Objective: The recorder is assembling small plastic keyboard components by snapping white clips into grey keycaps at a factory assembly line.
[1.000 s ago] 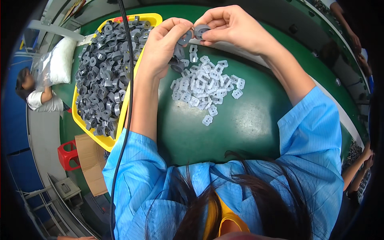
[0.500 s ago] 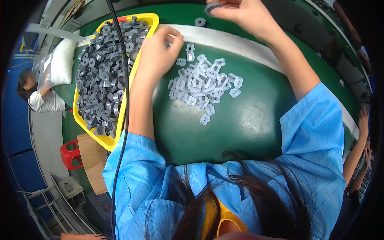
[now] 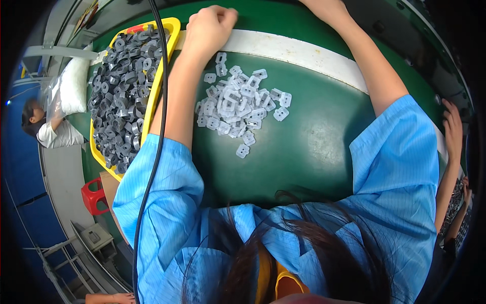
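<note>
My left hand (image 3: 210,28) reaches over the white strip (image 3: 288,48) at the far side of the green table. Its fingers are curled together, and whatever they hold, if anything, is hidden. My right hand (image 3: 324,7) is at the top edge of the picture, its fingers cut off from view. Beside my left forearm stands a yellow tray (image 3: 174,28) heaped with grey plastic rings (image 3: 121,86). A loose pile of small translucent plastic pieces (image 3: 235,101), each with little holes, lies on the table between my arms.
A black cable (image 3: 162,91) hangs down across the tray and my left sleeve. Farther left are a white bag (image 3: 76,86), a seated person (image 3: 55,131) and a red stool (image 3: 93,197). Another person's hand (image 3: 453,121) rests at the right edge.
My left hand has moved forward, from beside the tray to beyond the white strip. My right hand, which held a grey ring, has gone mostly out of the top. The loose ring there no longer shows.
</note>
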